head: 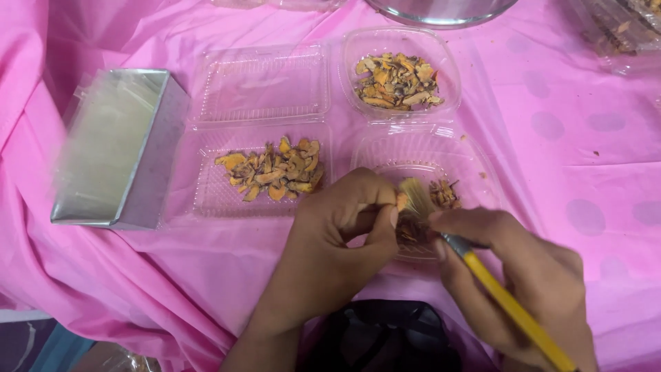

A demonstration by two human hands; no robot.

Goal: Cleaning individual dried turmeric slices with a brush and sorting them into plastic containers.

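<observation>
Pink plastic tablecloth (578, 138) (creased, spotted) covers the table.

Left hand (344, 220) pinches orange piece (401, 201); right hand (523, 269) brushes it with paintbrush (509, 303).

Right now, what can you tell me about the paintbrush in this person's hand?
The paintbrush has a yellow handle, a dull metal collar and a fan of pale bristles. The right hand grips it near the collar, with the handle slanting down toward the lower right edge of the picture. Its bristles press against a small orange piece pinched in the left hand, above a clear plastic tray on the pink cloth.
</observation>
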